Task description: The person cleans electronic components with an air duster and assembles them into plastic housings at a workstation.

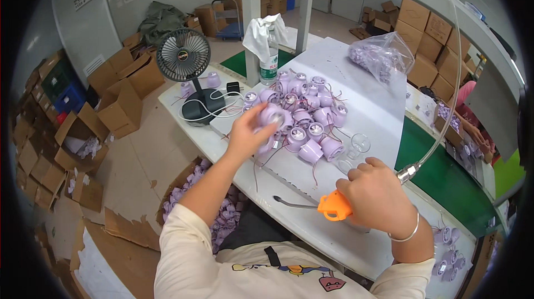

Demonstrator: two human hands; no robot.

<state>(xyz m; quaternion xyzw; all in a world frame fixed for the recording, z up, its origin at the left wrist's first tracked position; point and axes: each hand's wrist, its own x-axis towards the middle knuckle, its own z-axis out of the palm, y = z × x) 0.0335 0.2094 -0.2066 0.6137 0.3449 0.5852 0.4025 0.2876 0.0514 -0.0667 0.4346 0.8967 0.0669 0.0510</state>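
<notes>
My left hand (245, 135) is closed around a lilac cup-shaped plastic housing (272, 114), raised at the left side of a pile. The pile is made of several similar lilac housings (310, 152) with thin wires trailing out, some showing white fan-like blades inside. In my right hand (378, 190) is an orange air blow gun (334, 207); its thin bent metal nozzle points left over the table's front edge. A hose (455, 76) joins it through a metal fitting. Just beyond my right hand, a few clear round covers (360, 143) lie on the white tabletop (367, 115).
A dark desk fan (194, 85) with a white cable stands left. A bottle (270, 65) draped with white cloth is behind the pile. Lilac parts fill a clear bag (381, 57) and a carton (186, 179) below. Another person's hand (479, 139) is at far right.
</notes>
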